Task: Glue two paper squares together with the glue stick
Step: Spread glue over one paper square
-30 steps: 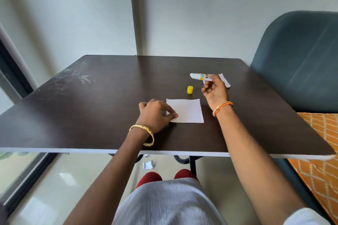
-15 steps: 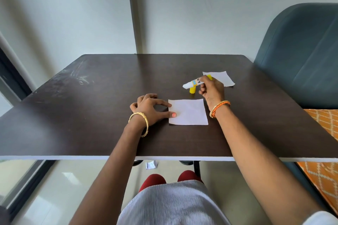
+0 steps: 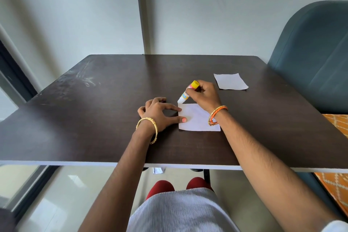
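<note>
A white paper square (image 3: 197,118) lies on the dark table (image 3: 94,118) in front of me. My left hand (image 3: 160,113) rests flat beside it, fingers spread, with the thumb tip on the paper's left edge and the index fingertip at its far-left corner. My right hand (image 3: 204,96) grips a glue stick (image 3: 186,93) with a yellow top end. The stick is tilted, with its white tip down at the paper's far-left corner. A second white paper square (image 3: 230,81) lies farther back on the right, apart from both hands. I cannot see the loose yellow cap.
A dark blue-green upholstered chair (image 3: 310,58) stands against the table's right side, with an orange patterned fabric (image 3: 337,124) below it. A grey wall runs behind the table. The table's white front edge (image 3: 75,163) crosses just above my lap.
My right hand has carried the glue stick from near the far paper down to the near paper's far-left corner, tipping it nozzle-down. My left hand has spread its fingers onto the paper's left edge.
</note>
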